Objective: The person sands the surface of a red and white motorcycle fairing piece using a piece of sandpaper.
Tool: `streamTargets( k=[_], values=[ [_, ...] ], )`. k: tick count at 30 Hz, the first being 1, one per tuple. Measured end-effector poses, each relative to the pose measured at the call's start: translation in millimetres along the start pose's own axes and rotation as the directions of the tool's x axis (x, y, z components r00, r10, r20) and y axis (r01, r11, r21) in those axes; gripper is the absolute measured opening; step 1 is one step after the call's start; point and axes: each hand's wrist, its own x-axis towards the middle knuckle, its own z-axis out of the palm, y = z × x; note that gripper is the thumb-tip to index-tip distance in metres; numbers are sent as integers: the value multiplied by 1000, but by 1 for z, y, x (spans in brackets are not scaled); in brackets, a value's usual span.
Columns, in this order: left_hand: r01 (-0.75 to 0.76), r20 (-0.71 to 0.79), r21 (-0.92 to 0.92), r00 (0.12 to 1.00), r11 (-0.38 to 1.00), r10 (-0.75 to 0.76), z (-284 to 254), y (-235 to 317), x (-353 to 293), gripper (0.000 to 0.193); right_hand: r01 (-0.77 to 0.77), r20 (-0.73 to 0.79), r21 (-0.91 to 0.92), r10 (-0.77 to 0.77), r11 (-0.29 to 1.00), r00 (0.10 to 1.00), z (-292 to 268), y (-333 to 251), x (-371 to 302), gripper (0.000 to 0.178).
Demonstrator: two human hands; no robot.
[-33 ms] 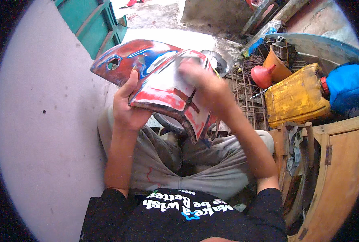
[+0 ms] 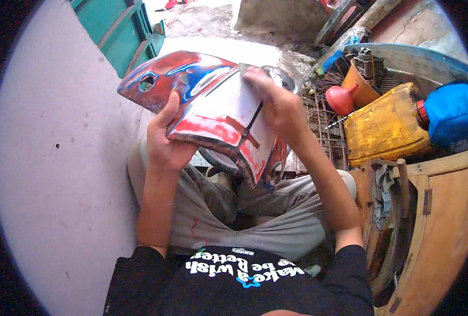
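A curved motorcycle fairing panel (image 2: 192, 124), with patchy red, white and blue paint and a round hole at its far left end, is held up over my crossed legs. My left hand (image 2: 165, 137) grips its near left edge, thumb on top and fingers beneath. On the panel's white upper part, my right hand (image 2: 276, 102) lies with its fingers bent together and pressed down. A small greyish edge shows at those fingertips, but what it belongs to is unclear. Under the panel, a dark curved rim (image 2: 221, 160) is partly hidden.
A pale wall (image 2: 60, 184) rises close on my left, with a green metal door (image 2: 113, 31) beyond. At right stand a yellow jerrycan (image 2: 386, 126), a red funnel (image 2: 342, 99), a blue bag (image 2: 451, 113) and a wire rack (image 2: 323, 121). A wooden cabinet (image 2: 439, 210) is nearer.
My right hand has slid a little away from me and to the right across the white surface. My left hand and the panel stay nearly where they were.
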Motion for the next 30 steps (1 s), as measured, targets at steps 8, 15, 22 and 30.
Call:
streamTargets(
  k=[8,15,22,30],
  values=[
    [33,89,-33,996,999,-30,-5,0,1,49,388,109,-78,-379,918,919,22,-32,-33,46],
    [-15,-29,23,999,1000,16,0,-2,-1,53,364,117,-51,-357,930,927,28,-45,-43,42],
    [6,-32,31,999,1000,-5,8,-5,-10,52,-167,52,-13,168,986,984,-5,-7,-4,42],
    [59,45,-25,997,998,-58,6,-4,-5,52,28,45,-61,-25,998,999,0,-9,-10,45]
  ],
)
